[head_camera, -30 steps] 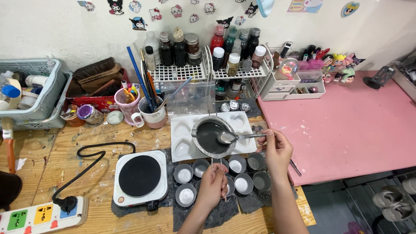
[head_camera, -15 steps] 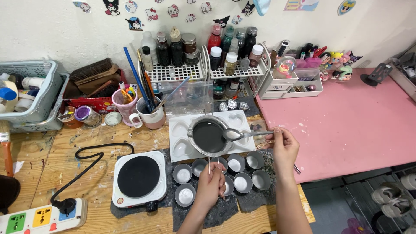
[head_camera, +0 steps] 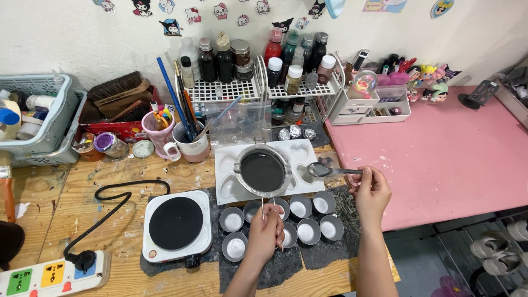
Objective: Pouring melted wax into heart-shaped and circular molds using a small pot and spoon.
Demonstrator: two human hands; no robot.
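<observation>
Since a second ago, the metal spoon [head_camera: 324, 171] has been travelling right, out of the round metal pan of dark liquid [head_camera: 263, 171], and is now hovering beside the pan's right rim. Right hand [head_camera: 371, 192] is pinching the spoon's handle. Left hand [head_camera: 265, 231] is gripping the pan's thin wire handle, holding it over the white heart-shaped mould tray [head_camera: 228, 165], above small metal cups [head_camera: 300, 208].
</observation>
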